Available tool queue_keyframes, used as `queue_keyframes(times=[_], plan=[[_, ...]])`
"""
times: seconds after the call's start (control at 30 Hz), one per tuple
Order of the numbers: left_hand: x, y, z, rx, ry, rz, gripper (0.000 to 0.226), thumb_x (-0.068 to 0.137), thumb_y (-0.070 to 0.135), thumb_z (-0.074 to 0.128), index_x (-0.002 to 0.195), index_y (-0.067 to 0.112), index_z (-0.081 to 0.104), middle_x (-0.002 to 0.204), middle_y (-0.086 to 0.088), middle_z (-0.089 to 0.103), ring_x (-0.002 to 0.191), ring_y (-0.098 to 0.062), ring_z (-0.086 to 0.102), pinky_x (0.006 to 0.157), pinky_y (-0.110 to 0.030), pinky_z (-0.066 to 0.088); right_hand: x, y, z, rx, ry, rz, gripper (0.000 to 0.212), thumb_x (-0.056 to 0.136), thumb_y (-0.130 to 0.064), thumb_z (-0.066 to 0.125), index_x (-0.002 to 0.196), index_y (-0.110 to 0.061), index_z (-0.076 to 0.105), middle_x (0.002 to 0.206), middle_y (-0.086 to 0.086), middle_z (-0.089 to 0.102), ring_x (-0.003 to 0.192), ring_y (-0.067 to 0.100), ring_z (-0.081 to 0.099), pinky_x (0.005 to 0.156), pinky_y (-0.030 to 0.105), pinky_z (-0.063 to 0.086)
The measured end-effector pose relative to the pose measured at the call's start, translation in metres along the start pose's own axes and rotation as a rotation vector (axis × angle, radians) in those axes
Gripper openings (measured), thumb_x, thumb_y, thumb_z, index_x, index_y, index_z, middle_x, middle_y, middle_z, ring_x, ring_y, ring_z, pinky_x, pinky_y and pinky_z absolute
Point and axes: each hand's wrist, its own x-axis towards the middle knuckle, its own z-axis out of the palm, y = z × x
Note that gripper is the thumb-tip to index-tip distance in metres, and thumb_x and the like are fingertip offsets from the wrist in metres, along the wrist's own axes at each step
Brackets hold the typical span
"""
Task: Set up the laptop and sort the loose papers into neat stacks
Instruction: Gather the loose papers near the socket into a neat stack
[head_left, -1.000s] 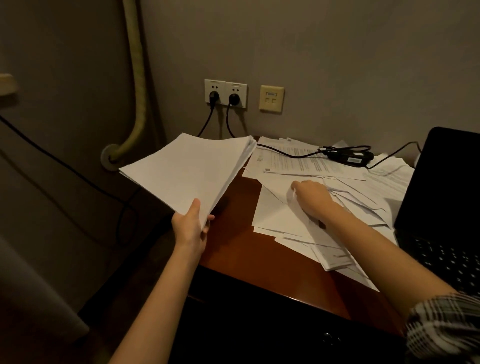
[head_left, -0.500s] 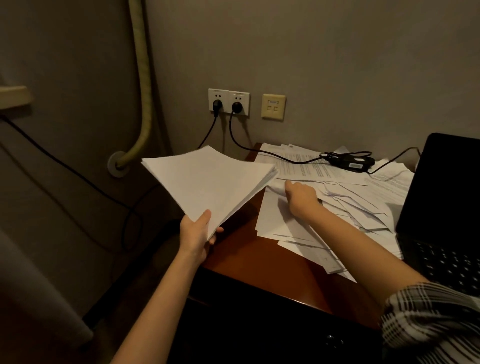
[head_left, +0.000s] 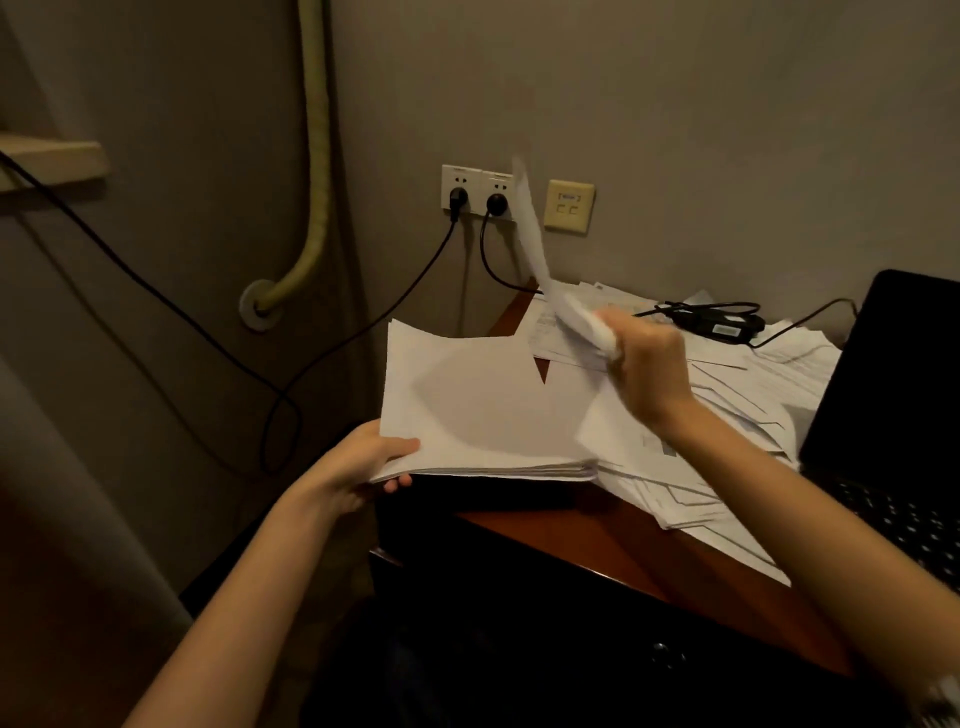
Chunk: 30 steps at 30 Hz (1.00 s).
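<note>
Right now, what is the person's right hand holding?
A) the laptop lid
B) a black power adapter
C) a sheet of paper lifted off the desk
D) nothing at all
C: the right hand grips a sheet of paper raised above the loose papers, while the left hand holds the gathered stack.

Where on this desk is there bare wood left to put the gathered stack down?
One free patch: the reddish-brown wooden desk top at its front left, bordered by the desk's front edge, the held white paper stack and the scattered loose papers. A sliver shows near the wall sockets. From the middle to the open black laptop, paper and the black power adapter cover it.
</note>
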Motion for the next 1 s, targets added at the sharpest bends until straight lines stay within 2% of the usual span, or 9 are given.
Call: queue_keyframes(times=[0.1, 0.23, 0.33, 0.43, 0.53, 0.63, 0.77, 0.87, 1.0], plan=[[-0.008, -0.005, -0.01, -0.02, 0.007, -0.032, 0.032, 0.096, 0.006, 0.049, 0.127, -0.005, 0.047, 0.071, -0.009, 0.056, 0.033, -0.006, 0.045, 0.028, -0.014, 0.031, -0.028, -0.018, 0.009, 0.15, -0.099, -0.266, 0.024, 0.092, -0.004, 0.05, 0.099, -0.002, 0.072, 0.088, 0.01, 0.074, 0.074, 0.021, 0.071, 0.061, 0.028, 0.057], [-0.017, -0.013, -0.014, -0.211, 0.028, -0.054, 0.042, 0.102, 0.03, 0.036, 0.126, -0.002, 0.048, 0.079, -0.012, 0.06, 0.03, -0.01, 0.046, 0.026, -0.014, 0.03, -0.063, -0.028, 0.031, 0.332, -0.378, -0.243, 0.031, 0.084, -0.008, 0.049, 0.103, -0.008, 0.073, 0.103, 0.005, 0.073, 0.092, 0.019, 0.07, 0.069, 0.035, 0.059], [-0.024, -0.01, -0.013, -0.273, -0.006, -0.008, 0.053, 0.102, 0.047, 0.023, 0.105, 0.008, 0.058, 0.053, -0.005, 0.061, 0.031, -0.011, 0.049, 0.027, -0.014, 0.032, -0.079, -0.029, 0.04, 0.386, -0.534, -0.287, 0.024, 0.084, -0.009, 0.061, 0.105, -0.011, 0.073, 0.107, 0.005, 0.072, 0.097, 0.018, 0.069, 0.077, 0.035, 0.059], [-0.021, -0.004, -0.014, -0.158, 0.001, 0.033, 0.059, 0.098, 0.057, 0.022, 0.099, 0.013, 0.062, 0.049, -0.002, 0.06, 0.033, -0.011, 0.051, 0.029, -0.015, 0.032, -0.082, -0.034, 0.038, 0.451, -0.602, -0.274, 0.027, 0.087, -0.024, 0.061, 0.108, -0.011, 0.072, 0.11, 0.006, 0.071, 0.1, 0.017, 0.068, 0.086, 0.033, 0.056], [-0.014, -0.002, -0.017, -0.118, 0.019, 0.019, 0.044, 0.098, 0.049, 0.037, 0.104, 0.014, 0.063, 0.059, -0.002, 0.065, 0.042, -0.013, 0.055, 0.034, -0.017, 0.034, -0.075, -0.029, 0.033, 0.461, -0.681, -0.193, 0.033, 0.083, -0.029, 0.066, 0.113, -0.014, 0.07, 0.115, 0.004, 0.069, 0.105, 0.016, 0.066, 0.089, 0.036, 0.055], [-0.007, -0.002, -0.02, -0.085, 0.047, -0.048, 0.024, 0.094, 0.023, 0.049, 0.1, 0.003, 0.06, 0.08, -0.01, 0.062, 0.053, -0.014, 0.057, 0.039, -0.019, 0.037, -0.063, -0.027, 0.026, 0.441, -0.928, -0.107, 0.054, 0.08, -0.012, 0.071, 0.131, -0.022, 0.057, 0.137, -0.003, 0.054, 0.126, 0.012, 0.051, 0.105, 0.032, 0.043], [-0.002, -0.001, -0.015, -0.127, 0.081, 0.043, 0.018, 0.094, 0.005, 0.044, 0.106, 0.009, 0.056, 0.084, -0.006, 0.06, 0.047, -0.009, 0.056, 0.033, -0.017, 0.036, -0.041, 0.008, 0.028, 0.16, -1.198, -0.053, 0.076, 0.09, -0.003, 0.051, 0.152, -0.027, 0.014, 0.156, -0.013, 0.008, 0.143, 0.002, 0.003, 0.113, 0.017, 0.006], [0.0, 0.0, -0.008, -0.085, 0.062, 0.142, 0.027, 0.093, 0.002, 0.042, 0.103, 0.022, 0.057, 0.095, -0.002, 0.064, 0.067, -0.017, 0.059, 0.051, -0.026, 0.042, -0.023, 0.059, 0.046, -0.224, -1.037, 0.193, 0.058, 0.096, -0.012, 0.046, 0.15, -0.02, 0.024, 0.159, 0.002, 0.009, 0.145, 0.021, 0.016, 0.115, 0.033, 0.02], [0.004, 0.002, -0.001, 0.055, 0.06, 0.186, 0.031, 0.094, -0.002, 0.04, 0.113, 0.019, 0.052, 0.098, 0.005, 0.062, 0.084, -0.016, 0.058, 0.065, -0.024, 0.042, -0.009, 0.096, 0.072, -0.432, -1.126, 0.338, 0.051, 0.089, -0.006, 0.047, 0.14, -0.003, 0.041, 0.155, 0.014, 0.019, 0.14, 0.032, 0.023, 0.114, 0.04, 0.024]])
